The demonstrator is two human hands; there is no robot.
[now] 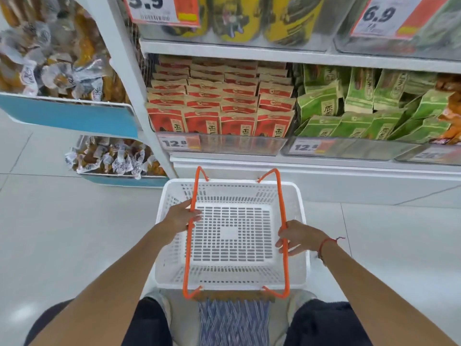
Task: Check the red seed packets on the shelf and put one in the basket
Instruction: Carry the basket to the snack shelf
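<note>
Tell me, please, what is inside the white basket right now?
Nothing: the white basket shows only its bare slotted floor. The left hand and right hand each grip an orange handle. The red seed packets are all on the shelf.

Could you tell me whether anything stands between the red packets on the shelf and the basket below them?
Only the clear shelf-front strip before the red packets; they lift over it. The basket is open and empty, its orange handles held apart.
</note>
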